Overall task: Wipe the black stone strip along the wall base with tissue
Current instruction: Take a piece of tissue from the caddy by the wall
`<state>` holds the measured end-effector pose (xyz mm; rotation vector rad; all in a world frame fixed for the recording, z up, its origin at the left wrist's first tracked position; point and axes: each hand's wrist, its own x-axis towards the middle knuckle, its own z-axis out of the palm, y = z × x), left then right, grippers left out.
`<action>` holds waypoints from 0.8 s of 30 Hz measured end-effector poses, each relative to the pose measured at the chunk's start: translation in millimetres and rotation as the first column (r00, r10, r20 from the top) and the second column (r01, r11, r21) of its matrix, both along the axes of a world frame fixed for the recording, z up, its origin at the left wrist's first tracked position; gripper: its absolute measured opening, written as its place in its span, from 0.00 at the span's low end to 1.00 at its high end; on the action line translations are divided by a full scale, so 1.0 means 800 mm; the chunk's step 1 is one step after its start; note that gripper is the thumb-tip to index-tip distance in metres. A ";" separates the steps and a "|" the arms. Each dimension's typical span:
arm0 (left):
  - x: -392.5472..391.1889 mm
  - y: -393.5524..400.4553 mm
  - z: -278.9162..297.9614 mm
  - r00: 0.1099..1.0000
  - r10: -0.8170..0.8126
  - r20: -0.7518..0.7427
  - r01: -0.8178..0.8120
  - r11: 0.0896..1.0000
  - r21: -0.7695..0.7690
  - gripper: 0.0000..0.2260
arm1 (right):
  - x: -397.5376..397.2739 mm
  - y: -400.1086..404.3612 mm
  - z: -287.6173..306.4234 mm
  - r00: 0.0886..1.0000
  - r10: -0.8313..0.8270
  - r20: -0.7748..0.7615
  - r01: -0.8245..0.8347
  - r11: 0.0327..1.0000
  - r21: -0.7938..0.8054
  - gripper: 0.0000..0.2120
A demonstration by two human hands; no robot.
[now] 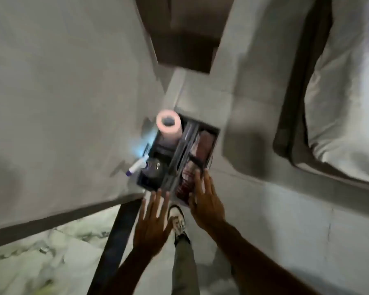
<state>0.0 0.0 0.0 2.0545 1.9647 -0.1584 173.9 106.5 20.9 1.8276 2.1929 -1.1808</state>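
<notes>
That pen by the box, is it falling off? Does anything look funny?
The white pen with a purple cap lies tilted against the left side of the caddy, half outside it. The pink tissue roll stands upright in its far corner. The picture is blurry, so I cannot tell if the pen is slipping.

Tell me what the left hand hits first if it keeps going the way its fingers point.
Probably the near edge of the caddy: the left hand is open, fingers pointing up-frame, tips just short of it. The tissue roll stands at the far end, well beyond. Blur and one view leave depth unsure.
</notes>
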 end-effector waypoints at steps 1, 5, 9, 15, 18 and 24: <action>-0.016 0.001 -0.032 1.000 0.003 -0.027 -0.003 1.000 0.011 0.29 | -0.018 -0.003 -0.033 1.000 0.001 -0.013 -0.002 0.998 -0.063 0.35; -0.082 0.003 -0.152 0.998 0.033 -0.058 -0.039 0.994 -0.105 0.31 | -0.091 0.004 -0.157 0.978 -0.204 0.047 0.209 0.957 -0.201 0.40; -0.113 0.012 -0.227 1.000 -0.019 0.010 0.020 0.995 -0.103 0.32 | -0.123 0.030 -0.249 0.955 -0.281 0.094 0.293 0.942 -0.165 0.48; -0.117 0.005 -0.262 0.999 0.026 0.030 -0.026 1.000 -0.014 0.34 | -0.134 0.041 -0.311 0.944 -0.213 0.253 0.258 0.952 -0.162 0.53; -0.113 0.006 -0.260 0.999 0.038 0.019 -0.038 0.999 -0.010 0.34 | -0.137 0.037 -0.319 0.943 -0.197 0.270 0.236 0.965 -0.118 0.54; -0.100 0.014 -0.227 0.996 0.084 -0.003 -0.084 0.995 -0.050 0.34 | -0.130 0.037 -0.271 0.955 -0.203 0.218 0.223 0.972 -0.071 0.38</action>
